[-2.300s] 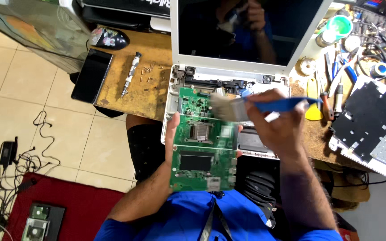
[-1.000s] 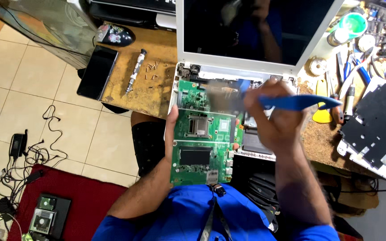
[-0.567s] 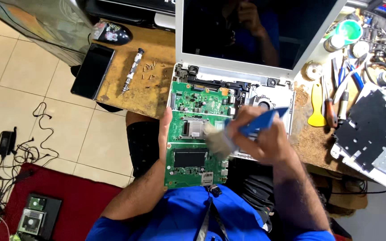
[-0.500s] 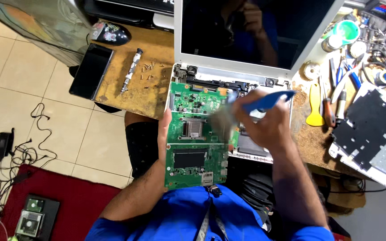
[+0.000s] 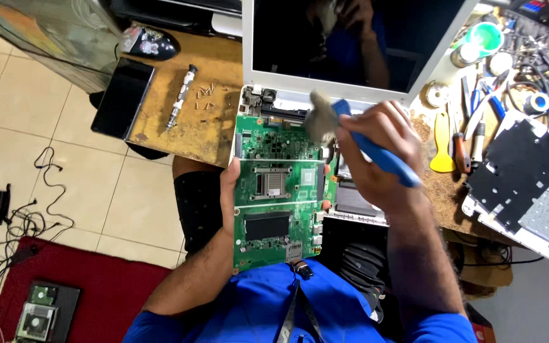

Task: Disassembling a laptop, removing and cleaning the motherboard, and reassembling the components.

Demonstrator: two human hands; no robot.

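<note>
My left hand (image 5: 229,202) grips the left edge of a green circuit board (image 5: 277,190), held upright over my lap in front of a white opened laptop base (image 5: 351,206). My right hand (image 5: 376,159) holds a blue-handled brush (image 5: 376,152); its pale bristles (image 5: 320,117) are at the board's upper right corner, near the laptop hinge. The dark laptop screen (image 5: 351,41) stands open behind and reflects my hands.
On the wooden bench lie a screwdriver (image 5: 181,96), several loose screws (image 5: 208,95), a dark tablet (image 5: 122,96), a yellow pry tool (image 5: 441,143) and hand tools (image 5: 471,127). A black keyboard frame (image 5: 516,171) sits at right. Cables and a hard drive (image 5: 36,311) lie on the floor.
The brush has swept up the board, from its middle right to the upper right corner. My left hand keeps its hold on the board.
</note>
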